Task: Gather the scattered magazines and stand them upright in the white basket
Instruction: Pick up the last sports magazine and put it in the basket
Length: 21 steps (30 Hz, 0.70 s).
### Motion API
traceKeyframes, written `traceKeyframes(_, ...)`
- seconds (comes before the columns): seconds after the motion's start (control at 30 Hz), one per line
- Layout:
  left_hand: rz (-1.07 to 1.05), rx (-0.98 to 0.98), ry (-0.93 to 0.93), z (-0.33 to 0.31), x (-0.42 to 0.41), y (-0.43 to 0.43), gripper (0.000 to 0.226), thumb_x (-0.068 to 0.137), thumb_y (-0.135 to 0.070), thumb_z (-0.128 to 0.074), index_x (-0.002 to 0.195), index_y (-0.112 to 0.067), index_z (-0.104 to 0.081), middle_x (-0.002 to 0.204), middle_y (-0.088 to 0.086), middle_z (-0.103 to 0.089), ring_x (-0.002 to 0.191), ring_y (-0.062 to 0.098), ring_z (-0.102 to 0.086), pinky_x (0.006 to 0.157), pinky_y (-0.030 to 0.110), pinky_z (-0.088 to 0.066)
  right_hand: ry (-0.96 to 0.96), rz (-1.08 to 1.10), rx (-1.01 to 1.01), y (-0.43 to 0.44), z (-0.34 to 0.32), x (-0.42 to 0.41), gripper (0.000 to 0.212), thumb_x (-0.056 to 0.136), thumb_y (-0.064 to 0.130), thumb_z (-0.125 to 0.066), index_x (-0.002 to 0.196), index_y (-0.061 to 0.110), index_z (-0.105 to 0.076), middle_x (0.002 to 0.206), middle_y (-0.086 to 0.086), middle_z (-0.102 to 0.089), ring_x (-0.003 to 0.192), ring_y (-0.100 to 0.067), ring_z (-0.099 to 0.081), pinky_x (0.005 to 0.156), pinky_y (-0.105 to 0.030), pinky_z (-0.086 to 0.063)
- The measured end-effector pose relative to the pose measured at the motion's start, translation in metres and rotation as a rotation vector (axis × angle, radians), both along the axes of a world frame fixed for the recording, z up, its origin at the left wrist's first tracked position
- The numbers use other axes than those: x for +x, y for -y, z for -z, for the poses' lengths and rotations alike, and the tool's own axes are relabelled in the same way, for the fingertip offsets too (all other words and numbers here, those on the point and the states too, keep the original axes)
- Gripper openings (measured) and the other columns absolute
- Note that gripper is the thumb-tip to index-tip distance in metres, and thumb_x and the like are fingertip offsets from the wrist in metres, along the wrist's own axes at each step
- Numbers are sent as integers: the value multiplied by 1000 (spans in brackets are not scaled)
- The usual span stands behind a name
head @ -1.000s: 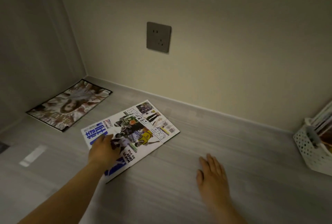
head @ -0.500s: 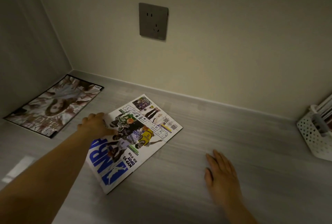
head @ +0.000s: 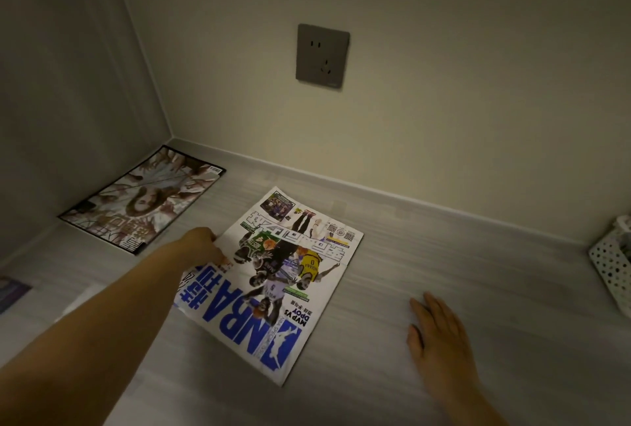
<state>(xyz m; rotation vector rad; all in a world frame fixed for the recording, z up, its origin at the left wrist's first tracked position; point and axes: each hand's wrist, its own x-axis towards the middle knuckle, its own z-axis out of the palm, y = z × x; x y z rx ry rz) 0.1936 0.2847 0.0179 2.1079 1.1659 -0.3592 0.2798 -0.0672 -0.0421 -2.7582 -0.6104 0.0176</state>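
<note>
Basketball magazine (head: 273, 282) lies flat at frame centre. Left hand (head: 201, 244) curls its fingers round the magazine's left edge, apparently to lift it. Right hand (head: 440, 340), fingers straight, lies flat at lower right, likely bracing. Second magazine (head: 143, 200) upper left; white basket (head: 611, 268) at right edge.

We've got the basketball magazine (head: 273, 282) face up and askew, white cover with big blue lettering, its left edge slightly raised. Well apart on its left, the dark portrait magazine (head: 143, 200) lies flat. The white basket (head: 609, 265), perforated, sits far right.
</note>
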Motion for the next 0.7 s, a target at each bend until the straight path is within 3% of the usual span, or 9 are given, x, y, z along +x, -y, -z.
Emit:
traceKeyframes(0.1,30,92,72,-15,-6,7,38,82,-10,-60,117,-2,-47,114,20,-59,83,24,-57,72,29,-47,-31,-13,28,0,-4,1,49,78,26,-41,119,4,-57,135,-22,-47,128,-36,-43,107,-45,-30)
traceKeyframes(0.2,72,183,166,-32,-11,20,33,82,-10,-60,112,-2,-50,110,21,-60,81,26,-57,67,31,-48,-148,-54,4,0,-11,8,47,91,23,-43,137,16,-35,151,-8,-24,140,-19,-22,113,-28,-15)
traceKeyframes(0.33,183,264,265,-59,-16,46,26,83,-12,-60,106,-6,-51,111,19,-63,80,24,-57,58,25,-45,-232,-41,208,-6,-40,15,61,85,15,-54,140,14,-27,150,-8,-28,137,-21,-27,111,-26,-20)
traceKeyframes(0.43,291,302,334,-85,-17,71,16,83,-15,-60,94,-17,-50,107,14,-63,89,26,-62,68,27,-48,-100,-170,285,-12,-73,19,73,81,22,-63,141,16,-23,152,-7,-23,139,-21,-21,113,-29,-16)
traceKeyframes(0.53,371,221,404,-110,-19,94,17,82,-15,-61,81,-24,-47,88,3,-61,69,15,-63,56,20,-51,68,-375,234,-18,-105,20,80,81,33,-62,143,21,-14,155,-3,-13,142,-18,-10,115,-29,-5)
traceKeyframes(0.6,424,143,421,-122,-22,109,21,81,-15,-63,74,-28,-47,81,-4,-61,64,7,-61,50,13,-49,155,-497,153,-21,-117,20,82,82,39,-59,142,29,-4,155,2,-2,143,-13,3,112,-26,12)
traceKeyframes(0.7,500,19,385,-123,-28,132,25,81,-14,-63,72,-30,-47,79,-7,-62,65,5,-61,49,6,-47,270,-613,88,-21,-127,18,86,81,44,-57,127,42,16,146,12,16,132,-6,24,96,-16,36)
